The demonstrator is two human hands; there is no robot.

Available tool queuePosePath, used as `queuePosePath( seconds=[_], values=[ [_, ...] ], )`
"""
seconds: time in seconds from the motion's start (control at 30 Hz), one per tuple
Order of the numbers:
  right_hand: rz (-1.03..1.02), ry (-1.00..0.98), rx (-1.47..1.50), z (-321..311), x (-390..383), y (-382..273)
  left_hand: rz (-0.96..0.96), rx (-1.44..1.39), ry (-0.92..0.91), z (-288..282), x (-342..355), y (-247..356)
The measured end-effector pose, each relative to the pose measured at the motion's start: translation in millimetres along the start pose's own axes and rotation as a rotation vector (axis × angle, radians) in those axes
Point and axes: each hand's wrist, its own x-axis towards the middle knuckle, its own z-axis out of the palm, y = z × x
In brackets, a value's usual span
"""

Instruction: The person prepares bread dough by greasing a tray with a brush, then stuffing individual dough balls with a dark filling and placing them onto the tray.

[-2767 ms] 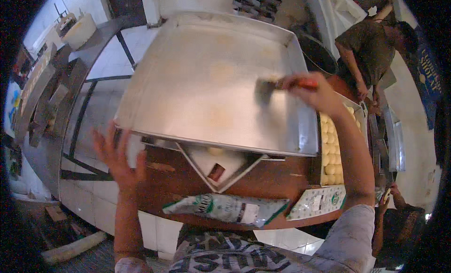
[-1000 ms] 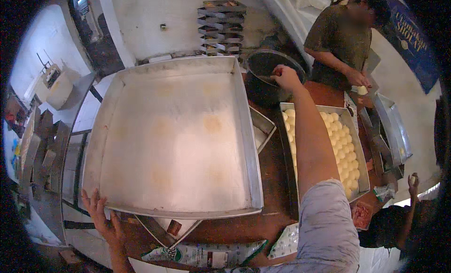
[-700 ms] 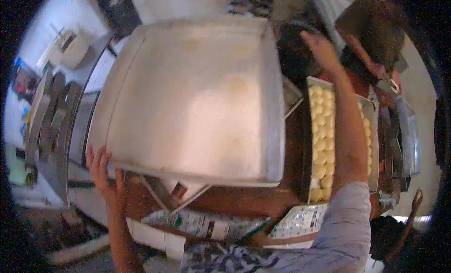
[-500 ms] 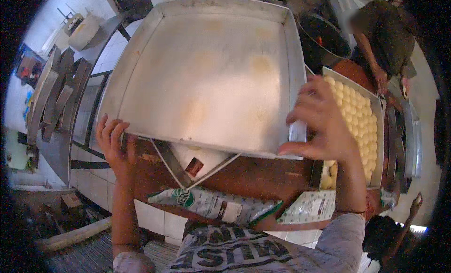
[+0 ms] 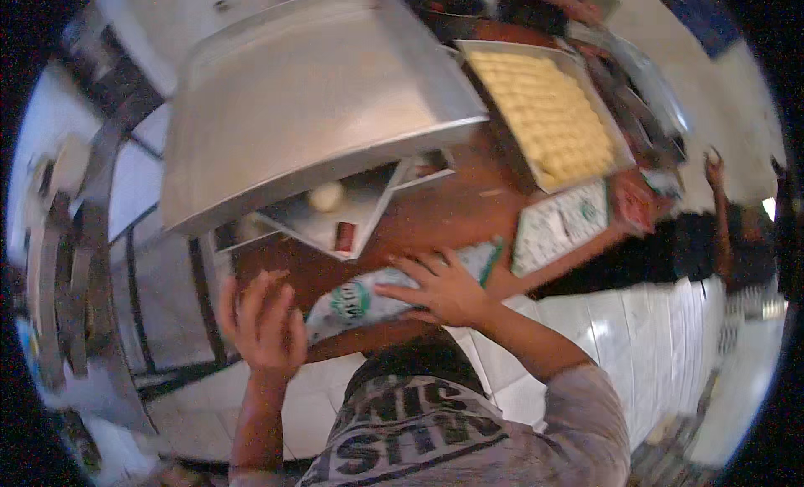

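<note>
My left hand (image 5: 262, 322) is open and slightly blurred, with fingers apart beside the left end of a long white-and-green plastic bag (image 5: 331, 315) near the table's front edge. My right hand (image 5: 431, 290) lies open on that bag, fingers spread. Beyond them a large empty metal tray (image 5: 318, 85) rests over smaller angled trays (image 5: 377, 215), one with a pale dough ball (image 5: 327, 195) inside. Farther right stands a tray of pale dough balls (image 5: 540, 110) in rows, and a second white-and-green packet (image 5: 561, 227) lies below it.
The brown table (image 5: 452, 202) also carries a red package (image 5: 632, 202) at its right end. A dark tub (image 5: 444, 10) is at the back. Metal trays (image 5: 657, 85) lie stacked at right. Co-workers' arms (image 5: 720, 227) show at right and top right (image 5: 569, 5). Racks (image 5: 67, 261) stand left.
My right hand, earlier on a brush, then at the tub and the big tray's edge, has come down onto the bag. My left hand has left that tray. The whole view has shifted.
</note>
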Motion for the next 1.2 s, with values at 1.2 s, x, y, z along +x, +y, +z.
queuePosePath(
  seconds=[1.2],
  values=[
    [0.693,0.529,0.878,-136,-145,195,-0.662,-1.180,-0.843,104,90,176]
  ],
)
